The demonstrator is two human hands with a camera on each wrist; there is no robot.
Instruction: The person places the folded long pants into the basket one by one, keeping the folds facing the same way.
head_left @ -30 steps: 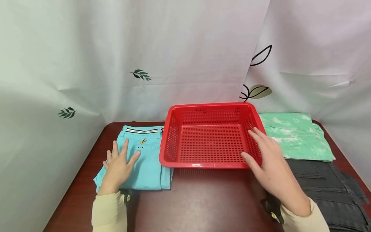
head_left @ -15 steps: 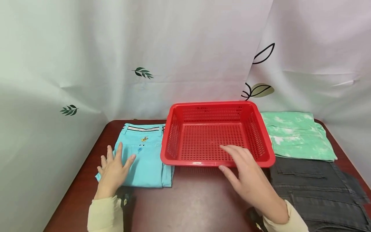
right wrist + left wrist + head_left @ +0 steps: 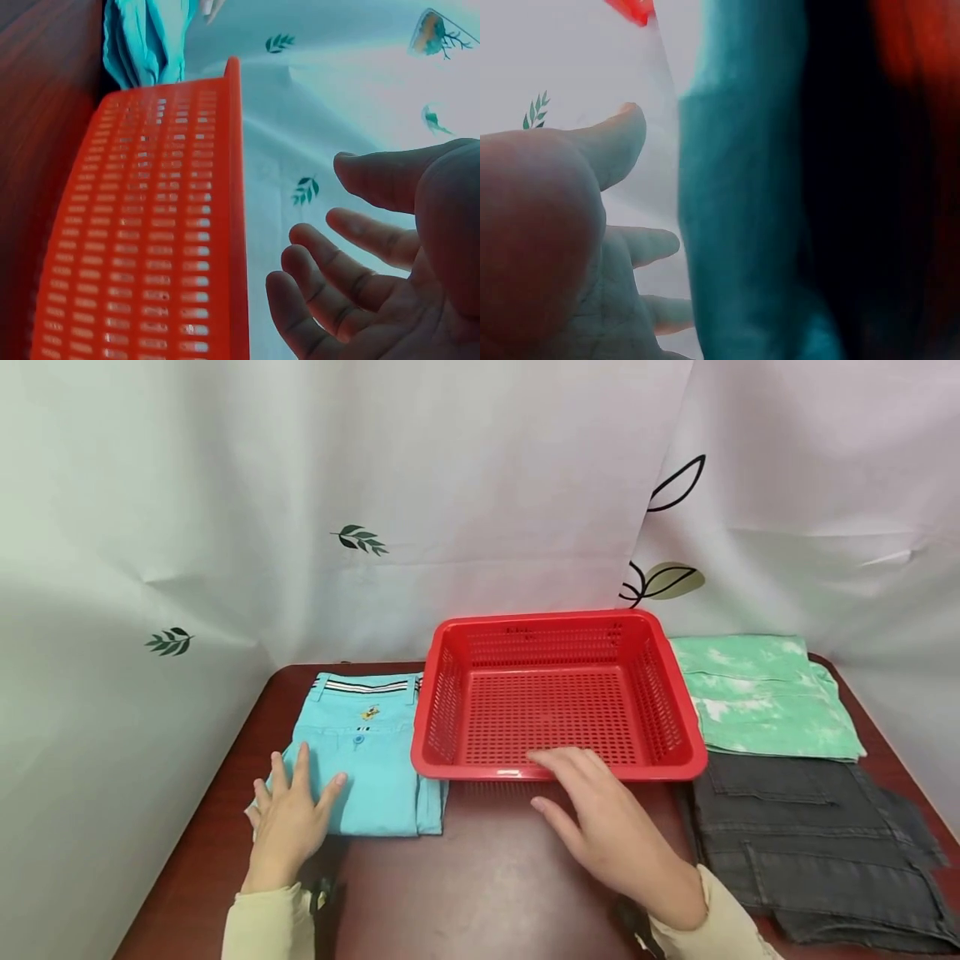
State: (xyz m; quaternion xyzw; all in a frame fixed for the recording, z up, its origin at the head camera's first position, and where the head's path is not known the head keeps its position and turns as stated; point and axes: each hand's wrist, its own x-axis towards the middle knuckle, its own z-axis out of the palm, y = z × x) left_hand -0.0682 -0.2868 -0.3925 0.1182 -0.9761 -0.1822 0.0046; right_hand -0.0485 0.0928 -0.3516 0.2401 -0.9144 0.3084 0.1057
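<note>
One pale printed curtain [image 3: 487, 468] behind one reddish-brown table [image 3: 480, 885].

Toward the back of the table, near its middle, stands the red basket [image 3: 450, 768], mesh-walled; dark grey trousers [image 3: 802, 860] lie folded at the person's near right, blue trousers [image 3: 375, 797] left of the basket (its rim covers part of their right edge in the head view), and a green mottled garment [image 3: 765, 693] to the right, behind the grey pair. The right hand [image 3: 611, 827] holds nothing, thumb apart and fingers loosely bent, near the basket's front rim with a gap between. The left hand [image 3: 288, 818], fingers spread wide, is at the near left of the blue trousers; I cannot tell whether it touches them. Smallest are their embroidered emblem [image 3: 370, 713] and blue button [image 3: 358, 741].
</note>
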